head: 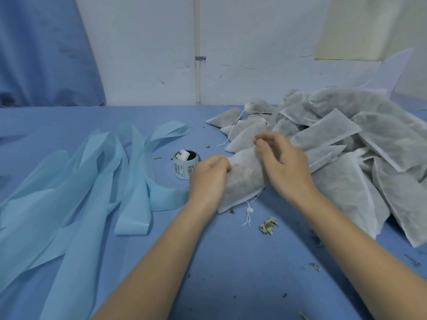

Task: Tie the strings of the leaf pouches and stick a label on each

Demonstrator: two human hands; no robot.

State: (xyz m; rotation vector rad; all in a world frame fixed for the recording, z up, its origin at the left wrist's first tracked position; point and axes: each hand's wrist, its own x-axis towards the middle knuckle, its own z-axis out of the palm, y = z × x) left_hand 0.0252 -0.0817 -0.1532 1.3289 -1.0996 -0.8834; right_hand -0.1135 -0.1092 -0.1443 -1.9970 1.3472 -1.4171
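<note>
Both hands, left (pixel 209 172) and right (pixel 280 162), grip one pouch (pixel 242 179) on the worktop (pixel 231 262) beside the pile (pixel 346 144). It seems tied, so labelling looks next: reach the roll (pixel 186 165).

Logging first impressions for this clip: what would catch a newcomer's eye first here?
Probably the two hands at centre, the left hand and right hand both gripping one grey pouch over the blue table. Next, the big pile of pouches at right, and the pale blue backing strips sprawling left beside the label roll.
</note>
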